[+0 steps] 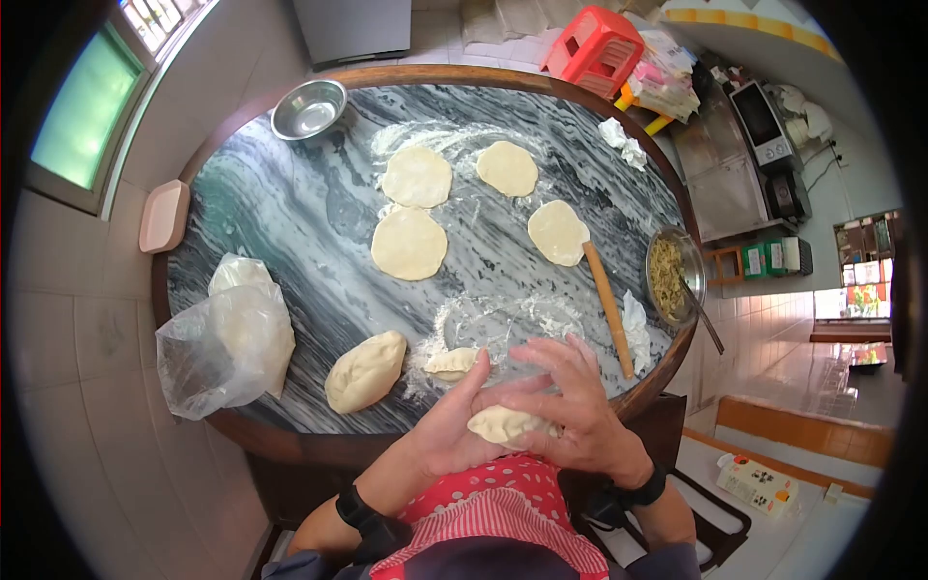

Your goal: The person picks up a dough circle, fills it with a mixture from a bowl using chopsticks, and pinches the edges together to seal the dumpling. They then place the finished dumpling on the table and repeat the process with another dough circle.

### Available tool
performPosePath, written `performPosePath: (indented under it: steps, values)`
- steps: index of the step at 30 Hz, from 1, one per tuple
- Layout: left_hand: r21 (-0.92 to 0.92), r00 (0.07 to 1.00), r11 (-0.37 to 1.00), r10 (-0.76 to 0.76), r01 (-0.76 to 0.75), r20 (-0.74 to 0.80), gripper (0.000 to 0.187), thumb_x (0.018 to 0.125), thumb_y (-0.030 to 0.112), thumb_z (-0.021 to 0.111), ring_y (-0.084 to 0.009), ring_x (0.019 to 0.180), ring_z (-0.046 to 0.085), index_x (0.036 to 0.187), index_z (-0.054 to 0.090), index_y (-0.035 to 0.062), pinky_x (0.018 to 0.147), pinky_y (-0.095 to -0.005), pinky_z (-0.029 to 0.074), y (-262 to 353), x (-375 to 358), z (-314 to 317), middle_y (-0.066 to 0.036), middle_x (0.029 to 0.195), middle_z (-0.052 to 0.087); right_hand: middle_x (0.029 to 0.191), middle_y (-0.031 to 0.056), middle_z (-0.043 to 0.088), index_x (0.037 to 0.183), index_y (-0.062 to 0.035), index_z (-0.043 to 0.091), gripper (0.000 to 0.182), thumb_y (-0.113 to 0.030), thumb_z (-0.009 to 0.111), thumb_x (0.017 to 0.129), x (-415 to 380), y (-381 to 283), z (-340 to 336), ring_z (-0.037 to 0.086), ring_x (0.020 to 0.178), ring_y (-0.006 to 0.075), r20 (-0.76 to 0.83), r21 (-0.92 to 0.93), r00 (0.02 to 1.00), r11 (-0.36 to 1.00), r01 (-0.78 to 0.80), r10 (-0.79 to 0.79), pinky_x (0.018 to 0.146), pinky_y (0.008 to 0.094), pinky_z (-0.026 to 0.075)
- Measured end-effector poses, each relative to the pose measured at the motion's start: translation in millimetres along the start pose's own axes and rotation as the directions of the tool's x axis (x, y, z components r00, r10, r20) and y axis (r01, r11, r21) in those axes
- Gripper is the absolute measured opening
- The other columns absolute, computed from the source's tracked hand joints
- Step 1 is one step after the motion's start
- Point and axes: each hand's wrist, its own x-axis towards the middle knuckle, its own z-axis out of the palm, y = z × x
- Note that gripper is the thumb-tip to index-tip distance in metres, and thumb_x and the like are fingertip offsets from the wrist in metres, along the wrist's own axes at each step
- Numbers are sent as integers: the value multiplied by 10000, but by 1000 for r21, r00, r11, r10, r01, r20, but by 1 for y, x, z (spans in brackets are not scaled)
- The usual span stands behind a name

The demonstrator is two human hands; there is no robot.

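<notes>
My left hand (454,425) and my right hand (580,411) are cupped together near the table's front edge, around a pale dough piece (510,426). The dough has a folded, uneven surface. Just beyond my left fingers lies a small piece of dough (451,363) on floured marble. A larger folded dough lump (365,372) rests to its left. Several flat dough rounds lie farther back, one of them (410,243) near the middle. The rolling pin (610,311) touches the right-hand round (558,233).
A plastic bag with dough (232,333) lies at the left. A steel bowl (309,109) stands at the back left, a bowl of filling (669,275) with a utensil at the right edge. Crumpled white paper (635,331) lies beside the rolling pin. A red stool (594,50) stands behind the table.
</notes>
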Motion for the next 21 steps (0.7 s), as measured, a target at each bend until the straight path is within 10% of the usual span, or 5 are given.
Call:
performPosePath:
  steps: [4,7,16,19,21]
  values:
    - [-228,944,972,30,49,330,819,989,626,248,-287,1292,479,1461,310,-40,1088,-458,370,5,0,-21,-161,1425,461,1410,170,450,1162,-125,677,372,-392,599,914,10,-7,6,390,1327,380,6,151,999,988,-40,40,1085,618,201]
    - [-10,999,999,41,-41,-10,836,987,633,219,-315,1336,429,1469,280,-48,1135,-480,300,9,-9,-9,-178,1464,412,1440,179,428,1199,-99,657,362,-340,548,951,8,-3,16,360,1354,382,16,256,994,960,-113,113,1112,570,200]
    - [-71,991,997,34,-25,133,941,950,697,192,-378,1395,336,1476,218,-82,1170,-546,207,15,-13,-14,-243,1503,328,1467,190,405,1262,-57,630,382,-268,440,1007,1,7,16,335,1371,371,-55,721,962,678,-147,267,1136,461,212]
    - [-98,996,992,78,-82,-41,923,953,692,194,-401,1392,332,1479,223,-66,1166,-567,202,13,-11,-6,-253,1502,323,1472,195,396,1284,-30,604,402,-279,429,1021,1,14,19,345,1377,327,15,442,997,894,-76,78,1134,433,226]
    - [-188,996,979,85,-77,35,909,953,689,202,-401,1393,327,1482,231,-50,1164,-572,203,11,-10,-15,-257,1500,323,1459,189,416,1291,-23,594,402,-277,434,1023,-3,15,20,370,1364,308,-2,606,980,780,-156,197,1124,412,252]
